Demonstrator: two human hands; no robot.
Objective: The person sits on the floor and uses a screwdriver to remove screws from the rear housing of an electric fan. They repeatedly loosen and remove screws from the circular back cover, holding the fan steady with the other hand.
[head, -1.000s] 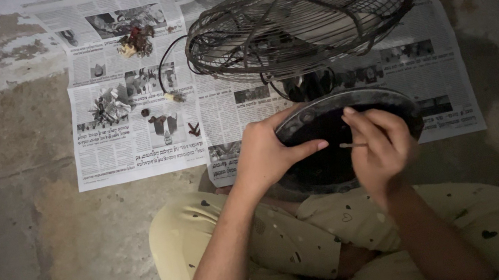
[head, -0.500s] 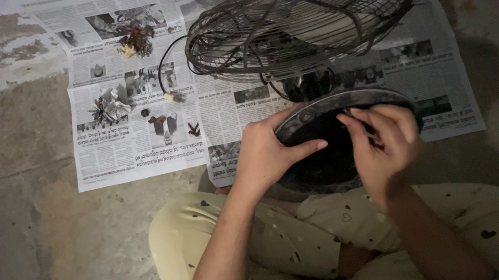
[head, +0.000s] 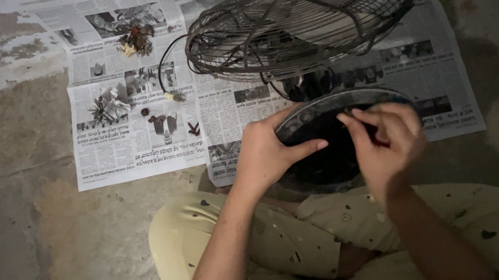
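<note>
Dark, round metal fan base (head: 327, 161) rests tilted on my lap, at six o'clock from the wire fan cage (head: 300, 20). My left hand (head: 265, 151) grips its rim; my right hand (head: 385, 141) pinches something I cannot identify. Risk: the tilted base slipping onto the newspaper (head: 123, 114).
</note>
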